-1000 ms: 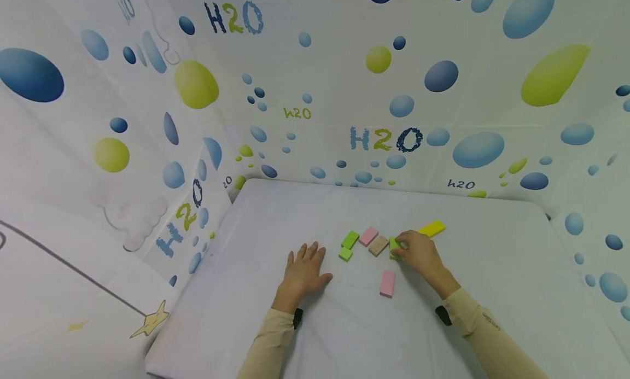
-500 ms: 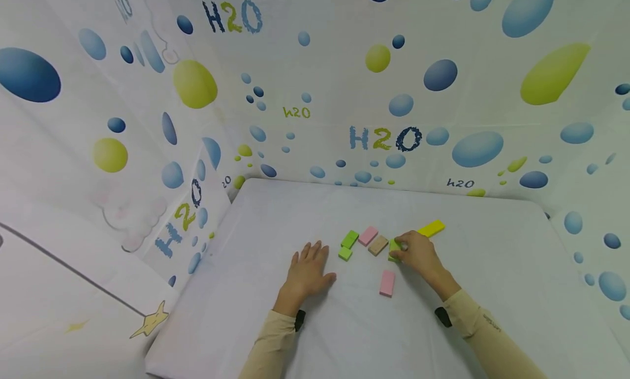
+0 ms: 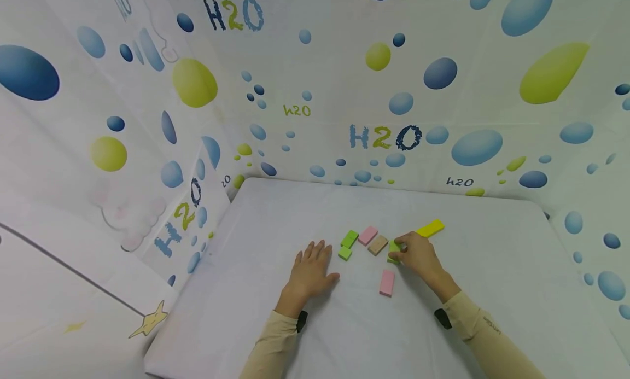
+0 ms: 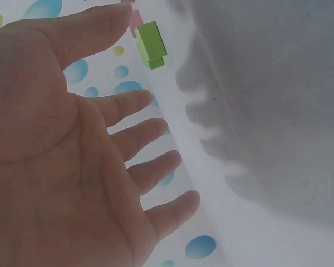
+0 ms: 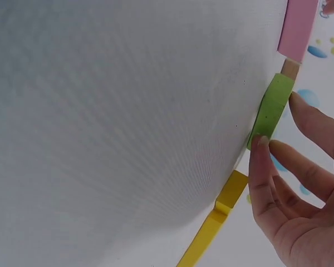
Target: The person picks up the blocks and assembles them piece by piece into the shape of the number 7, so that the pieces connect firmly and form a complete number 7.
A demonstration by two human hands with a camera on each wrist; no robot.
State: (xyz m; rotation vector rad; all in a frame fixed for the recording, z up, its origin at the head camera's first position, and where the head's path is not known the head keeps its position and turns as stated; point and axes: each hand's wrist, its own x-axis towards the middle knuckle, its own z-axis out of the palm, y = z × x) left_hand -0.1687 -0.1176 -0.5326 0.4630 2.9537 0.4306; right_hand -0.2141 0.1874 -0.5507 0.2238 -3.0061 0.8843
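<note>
Left hand (image 3: 310, 275), fingers spread, holding nothing, has shifted slightly rightward over the last second; right hand (image 3: 420, 258) pinches a green block (image 5: 271, 108) between thumb and fingers, grip unchanged. Pink block (image 3: 386, 283) near right hand, wearer's side; tan block (image 3: 378, 245) just left of it; white table (image 3: 492, 269) under both hands, bubble-print backdrop (image 3: 334, 73) well beyond

Three green blocks (image 3: 349, 239), two pink (image 3: 386, 283), one tan (image 3: 378, 245)

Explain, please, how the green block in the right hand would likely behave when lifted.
The green block would probably stay stiff, judging by its straight edges. Its flat faces suggest it would resist rolling if released. It is probably light, being small beside the right hand that pinches it.
</note>
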